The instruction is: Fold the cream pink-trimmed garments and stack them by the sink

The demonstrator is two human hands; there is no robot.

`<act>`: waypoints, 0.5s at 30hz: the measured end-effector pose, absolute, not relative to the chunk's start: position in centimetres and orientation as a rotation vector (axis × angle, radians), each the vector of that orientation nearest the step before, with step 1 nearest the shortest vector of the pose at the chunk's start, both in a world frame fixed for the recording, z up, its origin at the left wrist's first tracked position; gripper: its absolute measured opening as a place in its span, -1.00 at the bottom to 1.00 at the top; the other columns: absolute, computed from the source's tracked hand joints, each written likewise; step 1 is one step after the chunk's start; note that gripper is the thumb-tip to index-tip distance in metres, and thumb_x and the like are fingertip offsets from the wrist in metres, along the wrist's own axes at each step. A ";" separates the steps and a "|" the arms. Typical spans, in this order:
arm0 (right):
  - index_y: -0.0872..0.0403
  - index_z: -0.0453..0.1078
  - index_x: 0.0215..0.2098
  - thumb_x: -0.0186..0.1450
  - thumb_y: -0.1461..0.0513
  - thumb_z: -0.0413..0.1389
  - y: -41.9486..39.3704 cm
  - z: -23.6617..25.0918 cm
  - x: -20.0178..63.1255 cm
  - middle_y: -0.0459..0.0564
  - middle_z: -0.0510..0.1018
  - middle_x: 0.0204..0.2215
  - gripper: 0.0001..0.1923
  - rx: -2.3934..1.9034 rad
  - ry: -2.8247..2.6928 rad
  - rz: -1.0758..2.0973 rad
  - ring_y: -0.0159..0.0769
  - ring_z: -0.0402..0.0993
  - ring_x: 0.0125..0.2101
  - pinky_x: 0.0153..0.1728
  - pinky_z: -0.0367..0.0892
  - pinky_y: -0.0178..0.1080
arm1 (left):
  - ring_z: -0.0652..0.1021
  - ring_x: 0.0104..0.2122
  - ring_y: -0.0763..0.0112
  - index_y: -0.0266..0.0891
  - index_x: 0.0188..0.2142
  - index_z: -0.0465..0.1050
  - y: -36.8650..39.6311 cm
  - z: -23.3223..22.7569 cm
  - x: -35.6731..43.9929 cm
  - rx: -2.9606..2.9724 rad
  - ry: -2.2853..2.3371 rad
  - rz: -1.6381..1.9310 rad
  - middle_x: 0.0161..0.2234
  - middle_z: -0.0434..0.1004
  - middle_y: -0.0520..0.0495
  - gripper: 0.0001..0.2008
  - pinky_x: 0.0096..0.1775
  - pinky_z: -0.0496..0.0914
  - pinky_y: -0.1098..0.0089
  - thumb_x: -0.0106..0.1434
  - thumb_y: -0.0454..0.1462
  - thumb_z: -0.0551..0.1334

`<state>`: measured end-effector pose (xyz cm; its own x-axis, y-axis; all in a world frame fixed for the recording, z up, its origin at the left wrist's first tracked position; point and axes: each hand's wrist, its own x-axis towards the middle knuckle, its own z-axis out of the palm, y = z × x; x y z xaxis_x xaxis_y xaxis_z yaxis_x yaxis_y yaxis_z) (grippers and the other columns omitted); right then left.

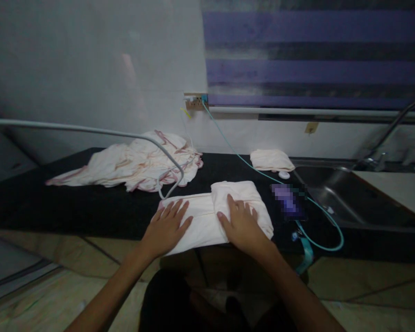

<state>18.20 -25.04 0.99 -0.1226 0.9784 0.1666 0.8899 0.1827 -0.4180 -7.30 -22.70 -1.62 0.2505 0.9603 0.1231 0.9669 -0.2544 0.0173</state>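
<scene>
A whitish cloth (204, 230) lies partly folded on the dark countertop, its right part doubled over into a thicker layer. My left hand (168, 226) rests flat on the cloth's left end with the fingers spread. On the folded right part lies my right hand (242, 223), palm down, its thumb and fingers apart. Neither hand grips anything. The cloth's front edge hangs slightly at the counter's front edge.
Crumpled white cloths with pink edges (141, 161) are heaped at the back left. A folded cloth (271, 160) sits near the sink (359, 203). A phone (288, 203) lies right of my hands. A teal cable (224, 133) and a grey cable (90, 129) cross the scene.
</scene>
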 end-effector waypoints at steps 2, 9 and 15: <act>0.10 0.13 0.44 0.50 -0.02 -0.08 -22.5 2.2 20.2 0.32 0.38 0.26 -0.36 -1.635 -2.234 0.366 0.14 0.28 0.24 0.24 0.11 0.16 | 0.16 0.42 -0.14 -0.33 0.43 0.16 -24.7 -1.4 -6.4 -2.402 -1.952 -0.193 0.44 0.08 -0.34 -0.30 0.38 -0.03 -0.16 0.48 0.03 -0.08; 0.19 0.48 0.10 0.49 0.16 -0.06 -18.6 4.6 24.3 0.21 0.58 0.02 -0.60 -1.389 -2.256 0.332 -0.14 0.48 0.04 0.14 0.26 -0.18 | 0.40 0.25 -0.01 -0.15 0.18 0.44 -30.9 0.2 -6.3 -2.382 -2.034 -1.071 0.22 0.44 -0.23 -0.42 0.33 0.19 -0.06 0.34 0.12 0.16; 0.15 0.26 0.35 0.49 0.08 -0.09 -21.5 1.4 19.9 0.32 0.34 0.29 -0.45 -1.740 -2.113 0.188 0.18 0.24 0.27 0.28 0.04 0.27 | 0.60 -0.13 0.17 -0.23 -0.11 0.38 -30.2 -4.6 -7.7 -1.087 -2.580 -2.532 -0.16 0.54 -0.12 -0.42 0.00 0.52 0.15 0.04 0.03 0.49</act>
<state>19.86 -21.49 1.38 -0.1490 0.9652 0.2151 0.9122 0.2181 -0.3469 -7.74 -30.19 -4.58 -0.6565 0.7523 -0.0555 -0.0412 0.0377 0.9984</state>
